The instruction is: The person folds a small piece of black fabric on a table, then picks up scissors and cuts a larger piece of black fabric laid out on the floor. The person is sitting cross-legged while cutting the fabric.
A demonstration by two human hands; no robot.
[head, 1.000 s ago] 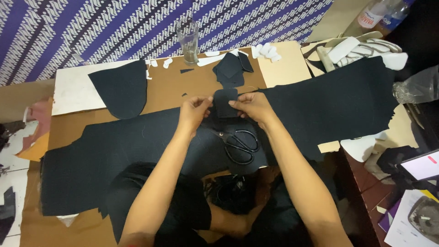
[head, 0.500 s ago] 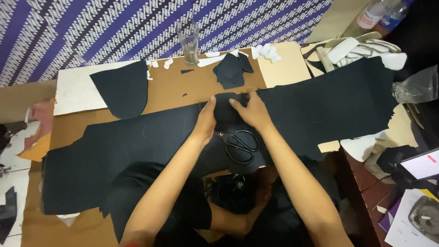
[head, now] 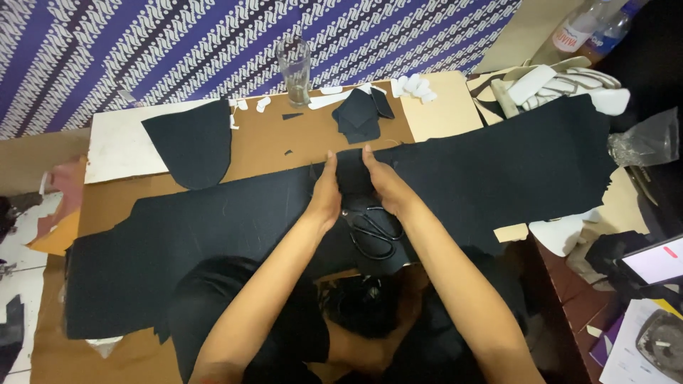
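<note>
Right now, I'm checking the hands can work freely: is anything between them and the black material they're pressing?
Nothing visible: the left hand and right hand lie flat on the black sheet. The scissors rest just nearer the person, beside the wrists.

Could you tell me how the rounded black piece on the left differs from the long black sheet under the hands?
The rounded black piece is small, with one curved edge; the long black sheet spans nearly the whole table and has ragged edges. The rounded piece lies alone, untouched, while the left hand and right hand press on the sheet, and scissors rest on it. Both look like the same flat, dark material.
</note>
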